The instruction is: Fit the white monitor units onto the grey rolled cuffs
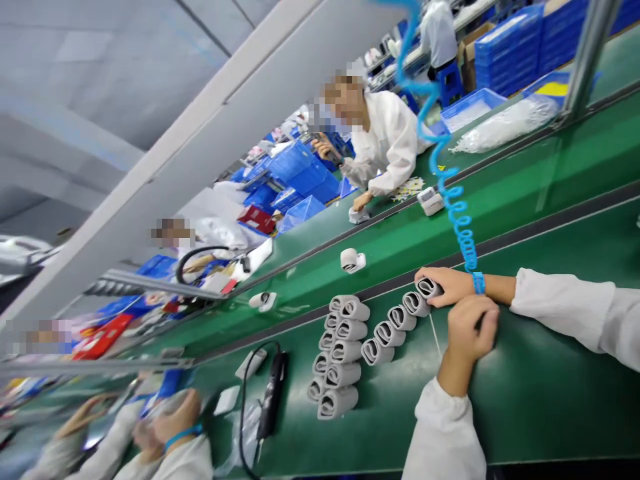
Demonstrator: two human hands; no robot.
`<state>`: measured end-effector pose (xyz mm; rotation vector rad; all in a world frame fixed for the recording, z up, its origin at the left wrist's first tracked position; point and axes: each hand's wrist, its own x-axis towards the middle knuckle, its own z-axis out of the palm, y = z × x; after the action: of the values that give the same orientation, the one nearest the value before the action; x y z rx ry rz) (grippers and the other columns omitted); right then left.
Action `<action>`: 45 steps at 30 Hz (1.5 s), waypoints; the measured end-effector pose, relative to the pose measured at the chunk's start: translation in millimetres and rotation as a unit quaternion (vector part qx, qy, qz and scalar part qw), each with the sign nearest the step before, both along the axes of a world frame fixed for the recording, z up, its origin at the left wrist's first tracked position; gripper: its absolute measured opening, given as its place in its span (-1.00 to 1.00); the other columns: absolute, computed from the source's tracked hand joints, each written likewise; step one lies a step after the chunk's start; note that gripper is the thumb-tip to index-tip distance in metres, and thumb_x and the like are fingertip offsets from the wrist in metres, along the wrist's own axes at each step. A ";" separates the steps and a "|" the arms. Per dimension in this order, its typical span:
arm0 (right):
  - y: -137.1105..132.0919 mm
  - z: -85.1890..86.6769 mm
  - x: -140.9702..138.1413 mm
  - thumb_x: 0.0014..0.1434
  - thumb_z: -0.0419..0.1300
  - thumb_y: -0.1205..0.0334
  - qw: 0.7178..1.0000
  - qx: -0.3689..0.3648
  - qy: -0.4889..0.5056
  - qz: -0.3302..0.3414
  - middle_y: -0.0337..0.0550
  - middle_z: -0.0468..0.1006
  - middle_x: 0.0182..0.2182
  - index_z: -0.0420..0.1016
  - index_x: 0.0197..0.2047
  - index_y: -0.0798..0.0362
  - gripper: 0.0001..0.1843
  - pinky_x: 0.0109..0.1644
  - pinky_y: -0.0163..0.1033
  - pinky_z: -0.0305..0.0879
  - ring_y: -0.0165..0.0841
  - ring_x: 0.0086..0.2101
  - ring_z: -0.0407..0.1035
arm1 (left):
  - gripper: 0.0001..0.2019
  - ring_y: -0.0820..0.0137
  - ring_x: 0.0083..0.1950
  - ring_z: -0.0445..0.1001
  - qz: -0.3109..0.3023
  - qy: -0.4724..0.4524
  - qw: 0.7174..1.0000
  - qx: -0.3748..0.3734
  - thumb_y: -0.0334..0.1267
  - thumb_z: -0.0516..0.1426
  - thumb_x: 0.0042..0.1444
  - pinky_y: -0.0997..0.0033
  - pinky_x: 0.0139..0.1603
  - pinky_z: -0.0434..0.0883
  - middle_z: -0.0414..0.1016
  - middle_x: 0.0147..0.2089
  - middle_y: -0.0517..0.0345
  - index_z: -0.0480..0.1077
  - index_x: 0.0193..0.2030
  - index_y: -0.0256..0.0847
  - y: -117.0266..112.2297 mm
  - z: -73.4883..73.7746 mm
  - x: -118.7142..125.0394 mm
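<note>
My right hand [450, 287], with a blue wrist strap [479, 283] on its wrist, has its fingers closed round a grey rolled cuff [428, 287]. That cuff stands at the upper end of a slanting row of several like it, such as this grey roll [384, 335]. My left hand [470, 327] is curled into a loose fist just below the right one, over the green bench; nothing shows in it, and its fingertips are hidden. Left of the row, more grey rolls [345, 373] stand packed in two columns.
A green conveyor belt [310, 273] runs past the bench, carrying white devices with cuffs [353, 260]. A black electric screwdriver [273, 393] and its cable lie to the left. A coiled blue cord [457, 213] hangs down to my right wrist. Co-workers' hands [170, 420] work at lower left.
</note>
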<state>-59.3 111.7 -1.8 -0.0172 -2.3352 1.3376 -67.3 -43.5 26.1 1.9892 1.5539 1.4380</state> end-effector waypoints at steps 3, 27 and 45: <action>7.6 2.6 40.0 0.18 0.42 0.18 0.999 -0.028 -0.022 -0.021 -0.21 0.63 -0.12 0.45 0.19 0.03 -0.47 -0.08 -0.21 0.43 -0.29 -0.22 0.49 | -0.85 0.18 -0.06 0.69 0.088 0.070 0.985 0.130 -0.36 0.12 0.44 0.08 0.09 0.60 0.68 -0.18 0.01 0.54 -0.07 -0.13 -11.6 11.5 -16.5; -32.4 1.5 244.3 0.28 0.50 0.07 0.983 -0.010 -0.032 -0.179 -0.07 0.65 -0.01 0.47 0.22 0.04 -0.46 -0.06 -0.23 0.44 -0.25 -0.15 0.54 | -0.47 -0.17 0.19 0.66 0.143 0.342 0.911 -0.182 0.19 0.14 0.36 -0.13 0.22 0.58 0.71 0.14 -0.12 0.54 0.31 -0.02 9.9 19.2 -86.8; -68.8 29.3 299.6 0.45 0.30 0.21 0.885 0.061 0.129 -0.444 0.15 0.42 0.46 0.22 0.60 -0.10 -0.27 0.51 0.31 0.40 0.06 0.42 0.40 | -0.59 -0.06 0.22 0.62 0.152 0.299 0.929 -0.160 0.02 0.03 0.52 -0.11 0.27 0.42 0.70 0.20 -0.11 0.57 0.19 -0.14 -13.9 40.6 -72.1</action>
<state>240.3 42.9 27.5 -0.7311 -1.7873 0.6678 -139.4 -57.4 66.8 2.1525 2.2521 0.5910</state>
